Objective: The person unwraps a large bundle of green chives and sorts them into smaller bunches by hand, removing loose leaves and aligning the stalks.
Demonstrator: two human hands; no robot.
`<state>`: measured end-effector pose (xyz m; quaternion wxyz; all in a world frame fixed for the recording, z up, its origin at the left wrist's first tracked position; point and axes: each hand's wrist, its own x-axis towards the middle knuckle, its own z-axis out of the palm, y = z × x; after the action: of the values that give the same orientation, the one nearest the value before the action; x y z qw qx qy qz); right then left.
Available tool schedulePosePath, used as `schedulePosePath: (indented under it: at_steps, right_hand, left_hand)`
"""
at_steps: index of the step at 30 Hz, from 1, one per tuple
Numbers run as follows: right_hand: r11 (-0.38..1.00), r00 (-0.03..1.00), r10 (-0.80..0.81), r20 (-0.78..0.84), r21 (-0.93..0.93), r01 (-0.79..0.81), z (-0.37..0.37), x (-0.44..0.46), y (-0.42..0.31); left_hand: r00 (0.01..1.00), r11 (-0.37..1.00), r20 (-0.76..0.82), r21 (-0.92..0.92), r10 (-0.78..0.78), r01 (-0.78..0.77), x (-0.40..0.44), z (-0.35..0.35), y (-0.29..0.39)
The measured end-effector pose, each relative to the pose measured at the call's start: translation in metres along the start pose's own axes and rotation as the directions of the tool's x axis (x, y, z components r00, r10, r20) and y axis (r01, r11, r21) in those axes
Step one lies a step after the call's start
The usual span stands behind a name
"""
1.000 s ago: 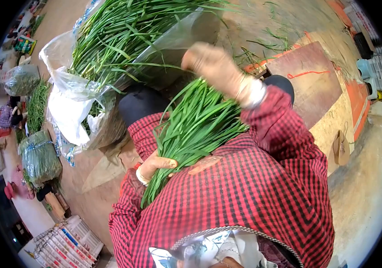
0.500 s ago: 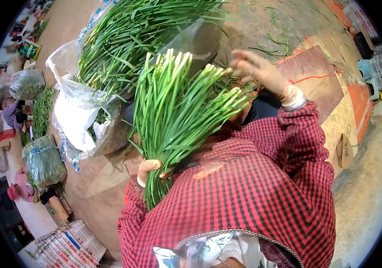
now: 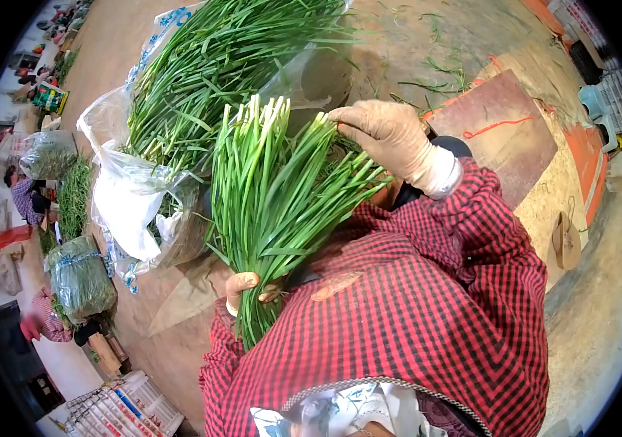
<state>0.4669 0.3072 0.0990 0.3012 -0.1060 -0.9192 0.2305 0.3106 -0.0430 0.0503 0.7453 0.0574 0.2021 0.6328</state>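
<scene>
A fanned bunch of long green stalks (image 3: 274, 197) with pale cut ends stands in front of my chest. My gloved left hand (image 3: 249, 289) is wrapped round its lower, leafy part. At the bunch's upper right, my gloved right hand (image 3: 391, 138) has thumb and fingertips pinched together at the pale tips of a few stalks. Beyond the bunch, a larger heap of the same greens (image 3: 216, 73) lies on an open clear plastic bag (image 3: 111, 116).
At the right lie a reddish-brown board (image 3: 500, 138) with a red tie (image 3: 496, 127) and a sandal (image 3: 565, 240). Wrapped green bundles (image 3: 81, 280) stand at left, near other people (image 3: 27, 197). Stacked crates (image 3: 125, 408) are at lower left.
The bunch has swung upright, its pale ends now showing at the top. My right hand swept across, opened away to the right, then came back and closed at the stalk tips.
</scene>
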Motion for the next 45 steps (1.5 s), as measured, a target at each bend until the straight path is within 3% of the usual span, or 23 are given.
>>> schedulePosePath:
  at_steps: [3,5,6,7,9,11,13,15,19,23,25,27,28,29,30,31,33,35,37,39,41,42,45]
  right_hand:
    - [0.999,0.991,-0.044,-0.130,0.008,0.046,0.002,0.000,0.031]
    - [0.931,0.937,0.332,-0.109,0.201,-0.306,-0.011,-0.003,0.060]
    - [0.692,0.746,0.666,-0.019,0.389,-0.608,-0.019,-0.002,0.076]
    - [0.693,0.747,0.665,-0.018,0.387,-0.608,-0.026,-0.009,0.095]
    - [0.801,0.817,0.565,0.114,-0.313,-0.510,-0.035,-0.022,0.126]
    - [0.848,0.840,0.525,0.138,-0.163,-0.504,-0.029,-0.020,0.092]
    - [0.668,0.744,0.354,0.566,0.404,-0.625,-0.029,-0.003,0.052]
    - [0.733,0.801,0.184,0.569,0.463,-0.498,-0.018,0.002,0.026]
    - [0.307,0.722,0.128,0.679,0.665,-0.680,0.005,0.004,0.018]
    - [0.381,0.737,0.180,0.652,0.644,-0.663,0.007,-0.004,0.024]
    - [0.643,0.800,0.366,0.475,0.493,-0.586,0.003,-0.006,0.044]
    - [0.548,0.642,0.637,0.425,0.335,-0.766,-0.024,0.004,0.070]
    - [0.548,0.642,0.637,0.428,0.334,-0.767,-0.027,0.001,0.087]
    - [0.791,0.799,0.578,0.168,0.126,-0.599,-0.027,-0.004,0.104]
    - [0.902,0.915,0.399,-0.057,-0.155,-0.403,-0.026,-0.006,0.113]
    - [0.902,0.915,0.399,-0.056,-0.156,-0.403,-0.030,0.003,0.096]
    - [0.977,0.932,0.185,0.311,0.046,-0.209,-0.033,0.030,0.032]
    - [0.991,0.941,-0.030,0.338,-0.115,0.073,-0.007,0.024,0.008]
    - [0.976,0.896,-0.117,0.429,0.219,0.023,0.010,0.035,-0.006]
    - [0.691,0.829,-0.006,0.559,0.602,-0.400,0.035,0.029,0.001]
    - [0.591,0.663,0.096,0.742,0.494,-0.638,0.028,0.031,-0.001]
    - [0.627,0.664,0.157,0.731,0.445,-0.639,0.019,0.032,-0.010]
    - [0.736,0.835,0.168,0.524,0.497,-0.459,0.044,0.004,0.004]
  left_hand:
    - [1.000,0.998,-0.017,0.056,0.004,-0.003,-0.006,0.008,0.000]
    - [0.995,0.992,-0.092,0.125,0.030,-0.019,-0.008,0.011,0.000]
    - [0.994,0.995,-0.092,0.077,0.063,-0.056,-0.011,0.008,-0.004]
    - [0.994,0.995,-0.091,0.075,0.065,-0.058,-0.015,0.004,-0.005]
    - [1.000,1.000,0.027,-0.006,0.012,-0.012,-0.018,-0.003,-0.001]
    - [0.998,0.999,0.030,-0.011,0.046,-0.046,-0.013,-0.003,-0.003]
    - [0.999,1.000,0.038,-0.018,-0.006,0.006,-0.010,-0.006,-0.002]
    - [1.000,1.000,0.027,-0.015,-0.013,0.013,-0.002,0.005,-0.003]
    - [1.000,0.999,0.006,0.039,0.002,-0.002,-0.005,0.006,-0.005]
    - [0.999,1.000,-0.035,0.014,-0.008,0.009,-0.011,0.002,-0.007]
    - [1.000,0.999,-0.017,0.051,0.004,-0.004,-0.010,-0.001,-0.007]
    - [1.000,0.998,0.010,0.064,-0.012,0.011,-0.013,-0.006,-0.008]
    - [0.999,0.996,0.033,0.080,-0.027,0.024,-0.017,-0.011,-0.007]
    - [0.998,0.995,0.045,0.090,-0.035,0.031,-0.022,-0.027,-0.010]
    - [0.998,0.994,0.056,0.100,-0.042,0.036,-0.028,-0.043,-0.013]
    - [0.986,0.983,0.073,0.119,-0.148,0.139,-0.040,-0.088,-0.027]
    - [0.961,0.959,0.089,0.137,-0.263,0.250,-0.055,-0.128,-0.022]
    - [0.971,0.961,0.030,0.148,-0.239,0.232,-0.053,-0.109,-0.010]
    - [0.994,0.996,-0.057,0.024,-0.088,0.089,-0.034,-0.051,-0.008]
    - [0.986,0.977,-0.122,0.165,-0.117,0.136,-0.047,-0.062,-0.006]
    - [0.974,0.939,-0.189,0.294,-0.124,0.177,-0.062,-0.077,-0.006]
    - [0.967,0.915,-0.226,0.352,-0.122,0.198,-0.066,-0.079,-0.006]
    - [0.921,0.857,-0.332,0.395,-0.204,0.332,-0.042,-0.057,-0.026]
